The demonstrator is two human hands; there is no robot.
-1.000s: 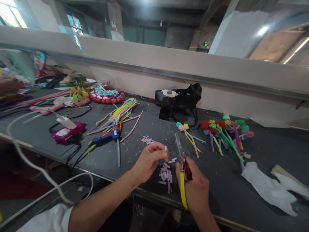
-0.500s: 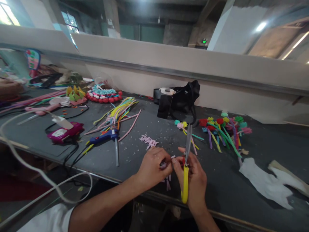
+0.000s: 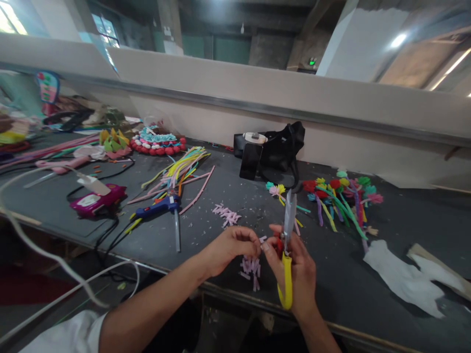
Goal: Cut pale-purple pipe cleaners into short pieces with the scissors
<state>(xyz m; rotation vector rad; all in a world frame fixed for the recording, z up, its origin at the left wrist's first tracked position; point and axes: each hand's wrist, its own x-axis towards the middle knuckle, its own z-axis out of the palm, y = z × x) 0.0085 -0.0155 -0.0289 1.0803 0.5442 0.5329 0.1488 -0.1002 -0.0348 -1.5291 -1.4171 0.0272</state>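
Over the front part of the table my two hands meet, fingertips close together. My right hand (image 3: 300, 274) is wrapped around scissors (image 3: 286, 279) with yellow and red handles, blades pointing up and away. Its thumb and forefinger are pinched beside a short pink strip (image 3: 262, 239). The fingers of my left hand (image 3: 231, 250) are curled into a pinch; whatever they hold is too small to make out. Under the left hand lies a loose pile of cut pink strips (image 3: 250, 268). A second pile of similar pieces (image 3: 226, 214) sits farther back.
Left are a blue glue gun (image 3: 156, 208), a bundle of fuzzy stems (image 3: 184, 169) and a magenta device (image 3: 97, 200) with cables. A phone (image 3: 251, 161) leans against a black bag (image 3: 285, 147). Rightward lie pipe-cleaner flowers (image 3: 336, 193) and white sheet material (image 3: 401, 277).
My left hand has shifted slightly left and its fingers have straightened somewhat, showing more of the pink pile beneath. The scissors have tilted a little in my right hand.
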